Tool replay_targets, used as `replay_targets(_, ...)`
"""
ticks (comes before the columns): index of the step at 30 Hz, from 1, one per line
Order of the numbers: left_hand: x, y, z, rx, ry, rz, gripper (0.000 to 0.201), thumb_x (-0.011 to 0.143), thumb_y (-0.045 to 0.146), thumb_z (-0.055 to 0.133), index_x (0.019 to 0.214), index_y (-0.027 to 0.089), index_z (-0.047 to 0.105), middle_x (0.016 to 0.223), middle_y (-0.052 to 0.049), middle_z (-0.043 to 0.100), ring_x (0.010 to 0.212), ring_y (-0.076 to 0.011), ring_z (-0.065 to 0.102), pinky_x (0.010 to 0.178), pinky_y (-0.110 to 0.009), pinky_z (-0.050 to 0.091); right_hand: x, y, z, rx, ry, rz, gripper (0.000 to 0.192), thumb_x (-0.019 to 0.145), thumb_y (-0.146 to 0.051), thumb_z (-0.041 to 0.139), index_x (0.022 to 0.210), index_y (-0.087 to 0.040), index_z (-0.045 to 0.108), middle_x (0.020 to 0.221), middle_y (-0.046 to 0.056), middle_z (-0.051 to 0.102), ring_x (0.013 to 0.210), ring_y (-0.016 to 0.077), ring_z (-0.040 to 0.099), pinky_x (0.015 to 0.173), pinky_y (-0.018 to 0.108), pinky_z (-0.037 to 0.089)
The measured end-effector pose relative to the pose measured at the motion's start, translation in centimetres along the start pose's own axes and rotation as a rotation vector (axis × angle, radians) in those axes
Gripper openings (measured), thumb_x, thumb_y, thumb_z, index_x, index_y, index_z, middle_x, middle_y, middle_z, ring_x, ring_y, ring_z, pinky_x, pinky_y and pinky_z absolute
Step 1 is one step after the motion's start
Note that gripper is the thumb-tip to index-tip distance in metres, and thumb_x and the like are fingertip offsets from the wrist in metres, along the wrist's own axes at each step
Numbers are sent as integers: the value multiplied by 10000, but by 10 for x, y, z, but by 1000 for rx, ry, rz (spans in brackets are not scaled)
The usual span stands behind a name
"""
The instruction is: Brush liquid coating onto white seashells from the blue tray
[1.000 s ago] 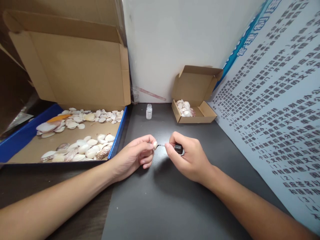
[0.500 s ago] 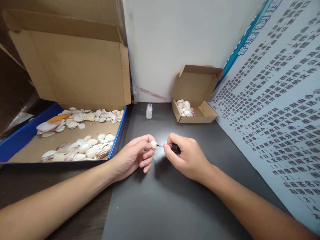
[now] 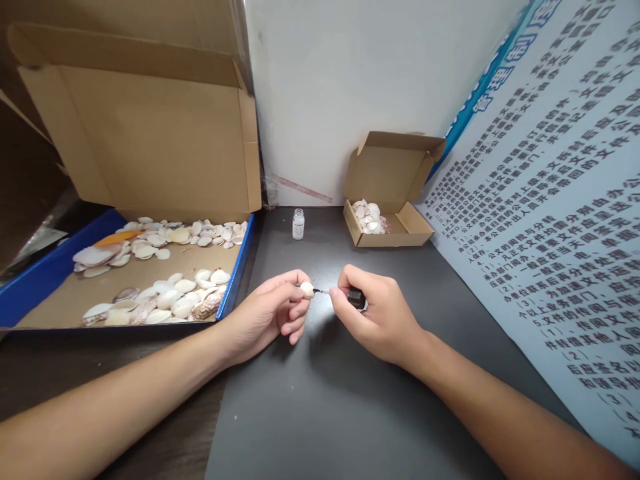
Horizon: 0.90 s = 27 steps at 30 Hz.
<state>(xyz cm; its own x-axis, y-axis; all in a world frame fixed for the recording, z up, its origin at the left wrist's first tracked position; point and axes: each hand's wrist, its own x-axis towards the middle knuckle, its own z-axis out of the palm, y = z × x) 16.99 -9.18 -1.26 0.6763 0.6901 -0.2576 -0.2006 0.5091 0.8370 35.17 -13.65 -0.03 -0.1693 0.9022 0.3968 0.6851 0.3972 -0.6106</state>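
A small white seashell (image 3: pixel 307 290) is pinched between the thumb and index finger of the left hand (image 3: pixel 273 308), the other fingers loosely curled. At its three o'clock, the dark tip of a black-handled applicator brush (image 3: pixel 357 298) meets or nearly meets its edge; contact is too fine to tell. The right hand (image 3: pixel 384 312) grips that brush, fingers closed around it. Both hands are above a dark grey tabletop (image 3: pixel 295 417). From the seashell, an uncapped clear glass bottle (image 3: pixel 298 227) stands upright at twelve o'clock, an open small cardboard box (image 3: pixel 410 239) holding shells sits at two, and a larger blue-sided box (image 3: pixel 239 267) with two groups of shells lies at nine to ten. A printed Chinese-text poster (image 3: pixel 560 253) slants at three.
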Motion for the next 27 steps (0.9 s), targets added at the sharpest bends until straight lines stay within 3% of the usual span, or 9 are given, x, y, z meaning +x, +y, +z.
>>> replay_targets(19, 0, 0, 0, 26, -35, 30, 135, 832, 195, 595, 826, 198, 460, 520, 101, 351, 439, -57, 287, 453, -174, 351, 0, 2, 2, -21, -45, -7, 220, 867, -235, 553, 704, -210, 408, 592, -63, 428, 526, 97, 359, 527, 232, 278)
replay_targets(27, 2, -2, -2, 20, -29, 31, 132, 858, 217, 603, 802, 195, 486, 544, 95, 363, 436, -52, 280, 457, -183, 352, 3, 4, -1, -190, 18, -9, 206, 906, -254, 508, 723, -211, 425, 640, -35, 499, 557, 118, 422, 549, 259, 278)
